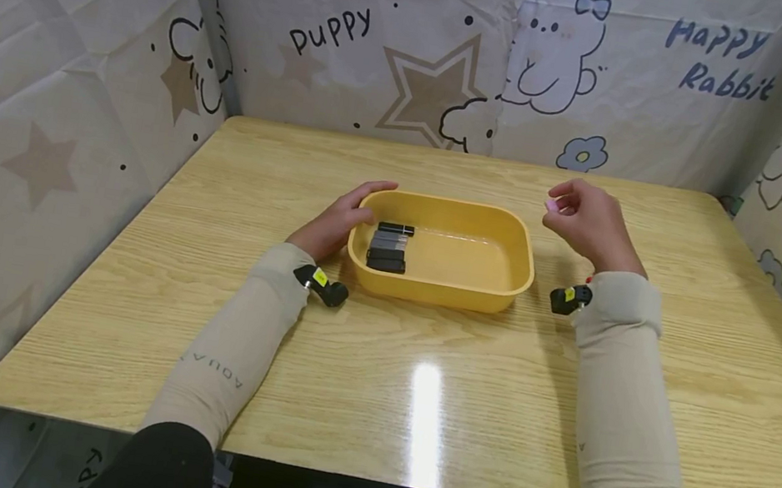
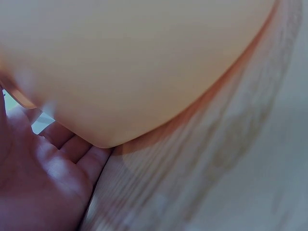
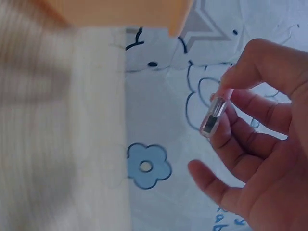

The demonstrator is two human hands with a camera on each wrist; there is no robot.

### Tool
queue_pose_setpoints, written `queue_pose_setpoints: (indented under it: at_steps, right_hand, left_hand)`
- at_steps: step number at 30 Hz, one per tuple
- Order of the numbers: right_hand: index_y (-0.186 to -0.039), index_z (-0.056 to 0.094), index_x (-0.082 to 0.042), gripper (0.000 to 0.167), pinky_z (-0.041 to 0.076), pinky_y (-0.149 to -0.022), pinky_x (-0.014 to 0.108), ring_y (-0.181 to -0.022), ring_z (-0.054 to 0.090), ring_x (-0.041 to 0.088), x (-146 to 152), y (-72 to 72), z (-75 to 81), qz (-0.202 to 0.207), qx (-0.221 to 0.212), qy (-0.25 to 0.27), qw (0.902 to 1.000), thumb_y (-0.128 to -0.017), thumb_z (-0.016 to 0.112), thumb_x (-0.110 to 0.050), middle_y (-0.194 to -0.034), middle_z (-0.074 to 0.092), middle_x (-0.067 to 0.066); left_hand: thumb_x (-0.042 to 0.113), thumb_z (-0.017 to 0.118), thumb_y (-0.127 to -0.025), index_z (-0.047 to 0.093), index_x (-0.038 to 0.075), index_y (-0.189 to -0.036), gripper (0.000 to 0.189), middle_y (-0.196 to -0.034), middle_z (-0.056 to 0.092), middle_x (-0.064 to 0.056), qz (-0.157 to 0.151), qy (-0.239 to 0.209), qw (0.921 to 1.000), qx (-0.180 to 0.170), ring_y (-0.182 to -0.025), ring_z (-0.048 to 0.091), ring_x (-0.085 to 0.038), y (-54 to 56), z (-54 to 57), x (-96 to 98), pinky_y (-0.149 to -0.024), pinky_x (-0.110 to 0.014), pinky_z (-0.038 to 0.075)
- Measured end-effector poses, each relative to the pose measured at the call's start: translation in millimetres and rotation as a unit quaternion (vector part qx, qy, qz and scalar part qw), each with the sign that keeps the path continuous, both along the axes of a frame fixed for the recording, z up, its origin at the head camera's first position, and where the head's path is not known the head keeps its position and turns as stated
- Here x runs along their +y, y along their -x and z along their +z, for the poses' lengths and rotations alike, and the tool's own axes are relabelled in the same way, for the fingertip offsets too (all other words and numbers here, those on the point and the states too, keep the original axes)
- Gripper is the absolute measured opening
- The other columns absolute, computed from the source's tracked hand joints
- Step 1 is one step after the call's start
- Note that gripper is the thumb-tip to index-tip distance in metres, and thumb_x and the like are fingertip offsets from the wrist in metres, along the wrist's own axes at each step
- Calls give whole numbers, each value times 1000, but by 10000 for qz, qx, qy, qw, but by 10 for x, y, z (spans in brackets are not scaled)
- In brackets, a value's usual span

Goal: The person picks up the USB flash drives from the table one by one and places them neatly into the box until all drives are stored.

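Observation:
A yellow plastic bin [image 1: 435,294] sits near the middle of the table. My left hand [image 1: 335,220] grips its left end, thumb over the rim and fingers along the outer wall; in the left wrist view the fingers [image 2: 79,149] lie against the bin's side [image 2: 144,72]. Inside, at the left end, several small black and grey sticks [image 1: 386,258] lie in a row. To the right of the bin, above the table, my right hand [image 1: 594,224] pinches a small pink-and-clear stick [image 3: 215,114] between thumb and fingertips. A dark piece shows inside its clear end.
The wooden table [image 1: 354,390] has its front edge close to the body. A printed cloth [image 1: 293,86] stands behind the table and along both sides. Small black cameras [image 1: 328,289] are strapped to both wrists.

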State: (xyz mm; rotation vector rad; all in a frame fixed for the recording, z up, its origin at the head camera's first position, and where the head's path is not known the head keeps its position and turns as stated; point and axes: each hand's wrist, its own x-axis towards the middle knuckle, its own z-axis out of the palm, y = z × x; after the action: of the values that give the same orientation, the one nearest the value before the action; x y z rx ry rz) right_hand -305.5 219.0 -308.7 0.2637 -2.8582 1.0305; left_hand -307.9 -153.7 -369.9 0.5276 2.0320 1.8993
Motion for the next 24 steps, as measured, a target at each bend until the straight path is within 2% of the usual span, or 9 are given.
queue_pose_setpoints:
  at_steps: [5,11,17,21,24]
  right_hand:
    - [-113,63,-3,30,47,-83,38,-94,54,26,-102,-12,69,152,368,44,9992,-90,59,-21,-105,62,13]
    - [-108,63,-4,24,48,-84,38,-92,55,24,-253,-20,94,414,549,274,9973,-91,60,-20,-102,62,10]
    - [-108,63,-4,22,48,-86,39,-94,54,25,-386,-9,57,770,294,292,9962,-89,63,-15,-102,62,11]
    - [-107,65,-4,22,48,-86,39,-96,53,25,-473,1,17,994,51,82,9950,-88,66,-15,-102,62,10]
    - [-106,67,-4,20,47,-87,40,-97,54,27,-526,2,-13,1182,22,-151,9929,-88,67,-14,-102,63,10]
  left_hand:
    - [-4,40,-88,31,14,-150,65,-151,32,-8,5,-41,10000,-60,-136,34,-28,-4,-2,5,-109,-43,31]
    - [-4,40,-88,32,16,-150,66,-149,34,-5,58,-88,9999,11,-135,35,-25,125,-151,-12,-109,-43,30]
    - [-3,40,-87,35,20,-149,66,-146,38,1,184,-19,9998,76,-131,40,-19,162,-214,-12,-108,-40,33]
    - [-2,41,-86,35,19,-149,66,-145,38,0,192,10,9997,118,-130,40,-20,157,-216,-12,-107,-41,34]
    - [-1,41,-86,36,20,-148,66,-146,38,1,196,27,9997,133,-131,40,-19,157,-212,-13,-108,-41,33]
